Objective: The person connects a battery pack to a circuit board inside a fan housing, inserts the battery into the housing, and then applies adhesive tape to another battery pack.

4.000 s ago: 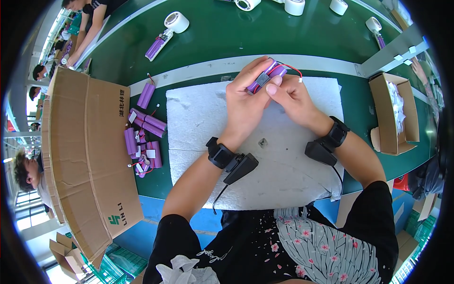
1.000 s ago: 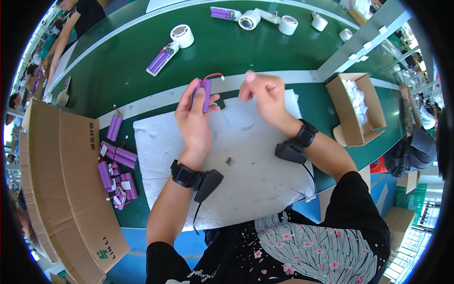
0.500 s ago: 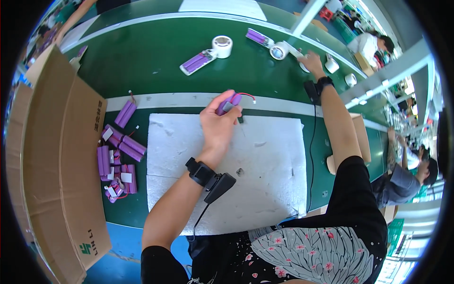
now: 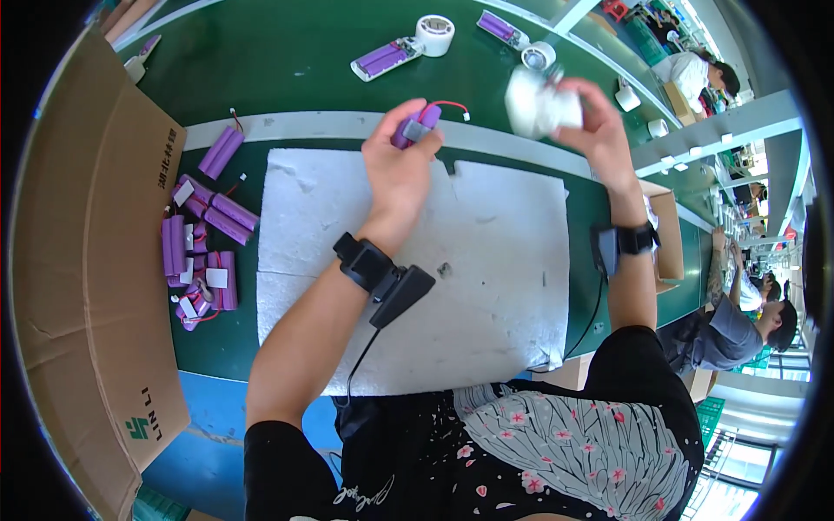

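Note:
My left hand (image 4: 398, 174) is closed around a purple battery pack (image 4: 426, 117) over the far edge of a white foam board (image 4: 417, 295). A red lead with a small white plug sticks out from the pack. My right hand (image 4: 604, 130) grips a white, rounded housing (image 4: 537, 104), blurred by motion, above the bench to the right of the pack. Beyond my hands lie two white handheld devices, the nearer one (image 4: 388, 59) and the farther one (image 4: 499, 30). Each has a round head and purple cells in its open handle.
Several purple battery packs (image 4: 228, 217) with leads lie left of the foam board, beside a tall cardboard box (image 4: 104, 252). More white housings (image 4: 627, 95) stand at the far right. A small open carton (image 4: 667, 230) sits beyond my right wrist. Cables hang from both wrist-worn devices.
My right hand has come back from the far right of the bench toward me, now with the white housing in it. My left hand still holds the battery pack. The whole view has shifted slightly.

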Demonstrator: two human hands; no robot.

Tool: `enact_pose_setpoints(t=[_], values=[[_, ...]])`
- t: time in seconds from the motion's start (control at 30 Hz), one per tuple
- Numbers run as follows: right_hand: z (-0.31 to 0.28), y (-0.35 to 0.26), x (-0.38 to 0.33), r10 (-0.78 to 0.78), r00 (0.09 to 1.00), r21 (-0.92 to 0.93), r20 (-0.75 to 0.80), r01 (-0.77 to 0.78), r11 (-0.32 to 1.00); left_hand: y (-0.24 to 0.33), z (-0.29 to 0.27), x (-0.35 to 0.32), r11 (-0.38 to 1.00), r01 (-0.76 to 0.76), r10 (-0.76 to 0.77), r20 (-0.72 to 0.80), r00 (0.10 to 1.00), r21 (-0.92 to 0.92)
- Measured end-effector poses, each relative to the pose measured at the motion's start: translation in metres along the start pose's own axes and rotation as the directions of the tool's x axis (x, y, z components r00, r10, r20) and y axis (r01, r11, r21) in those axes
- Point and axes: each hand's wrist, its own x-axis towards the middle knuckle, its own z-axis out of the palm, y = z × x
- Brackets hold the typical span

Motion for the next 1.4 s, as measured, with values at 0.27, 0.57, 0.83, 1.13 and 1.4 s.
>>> enact_pose_setpoints(t=[0.27, 0.57, 0.83, 1.13, 1.4], values=[[0.052, -0.002, -0.067, -0.031, 0.916, -0.301, 0.399, 0.163, 0.940, 0.004, 0.008, -0.010, 0.998, -0.034, 0.030, 0.089, 0.996, 0.049], [0.077, 0.029, -0.089, 0.073, 0.996, 0.058, 0.050, -0.076, 0.995, 0.007, 0.010, -0.019, 0.994, -0.080, 0.053, 0.307, 0.950, 0.077], [0.074, 0.033, -0.090, -0.119, 0.992, -0.135, -0.044, 0.112, 0.984, 0.013, 0.008, -0.021, 0.999, -0.036, 0.038, 0.355, 0.934, -0.011], [0.076, 0.018, -0.092, -0.525, 0.780, -0.363, -0.342, 0.406, 0.839, 0.021, 0.019, -0.051, 0.881, -0.408, 0.219, 0.556, 0.802, 0.241], [0.061, 0.009, -0.118, -0.445, 0.893, -0.463, -0.073, 0.365, 0.808, 0.026, 0.019, -0.064, 0.777, -0.454, 0.061, 0.666, 0.744, 0.436]])
